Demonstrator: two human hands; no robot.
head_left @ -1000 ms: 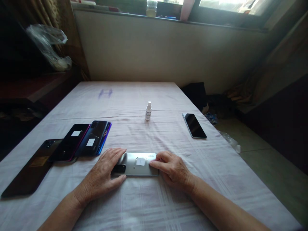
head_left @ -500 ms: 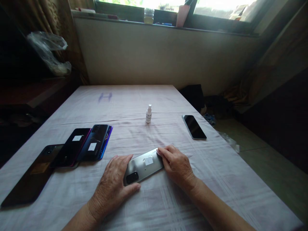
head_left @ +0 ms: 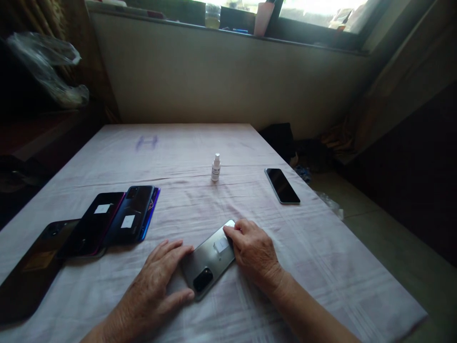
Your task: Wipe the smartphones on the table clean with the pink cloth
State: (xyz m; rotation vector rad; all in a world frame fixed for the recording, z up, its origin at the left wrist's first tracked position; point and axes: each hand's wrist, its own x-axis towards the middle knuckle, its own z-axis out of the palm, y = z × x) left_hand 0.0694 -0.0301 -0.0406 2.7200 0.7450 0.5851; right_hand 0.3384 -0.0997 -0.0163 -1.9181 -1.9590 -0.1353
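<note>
A silver-grey smartphone lies back side up on the cloth, at a slant, with a dark camera block at its near end and a small white sticker toward its far end. My right hand grips the far end, thumb and fingers pinched at its edge. At the near end, my left hand has its fingers and thumb apart. Its fingertips touch or nearly touch the phone's left edge, and the thumb tip is by the bottom corner. A small white bottle stands upright beyond the phone.
Several overlapping phones lie at the left, among them a dark blue one, a black one with a pink edge and a large brown one. Another phone, screen up, lies near the right edge of the cloth-covered table.
The silver phone has turned, its camera end swinging nearer and its far end pointing more away from me. My left hand's grip has loosened. The whole view has shifted slightly.
</note>
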